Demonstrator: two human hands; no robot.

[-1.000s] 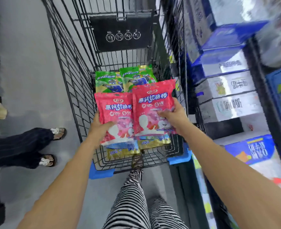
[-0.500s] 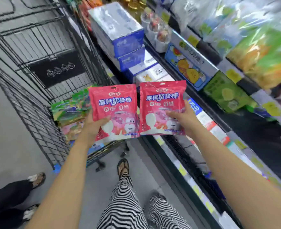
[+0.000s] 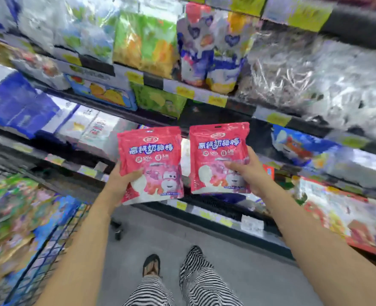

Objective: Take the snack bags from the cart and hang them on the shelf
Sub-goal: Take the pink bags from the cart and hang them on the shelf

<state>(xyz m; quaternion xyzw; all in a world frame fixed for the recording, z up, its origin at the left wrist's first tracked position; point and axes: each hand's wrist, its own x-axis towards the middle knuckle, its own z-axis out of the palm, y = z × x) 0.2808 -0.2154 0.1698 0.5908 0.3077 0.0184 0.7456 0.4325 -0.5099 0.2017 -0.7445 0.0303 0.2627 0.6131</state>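
Note:
I hold two matching red snack bags upright, side by side, in front of the shelf (image 3: 238, 100). My left hand (image 3: 122, 181) grips the left red bag (image 3: 149, 155) at its lower left corner. My right hand (image 3: 247, 171) grips the right red bag (image 3: 219, 151) at its lower right, thumb across the front. The wire cart (image 3: 43, 257) stands at the lower left with several green, pink and yellow bags (image 3: 8, 215) in it, blurred.
Several shelf tiers packed with boxes and bags fill the upper view, edged with yellow price tags (image 3: 276, 119). A blue bag (image 3: 302, 149) lies on the shelf to the right. My striped trousers and sandal (image 3: 151, 265) stand on the grey floor below.
My view has swung from the cart up and right to the shelf. Both hands have lifted the two red bags out of the cart and carried them in front of the shelf.

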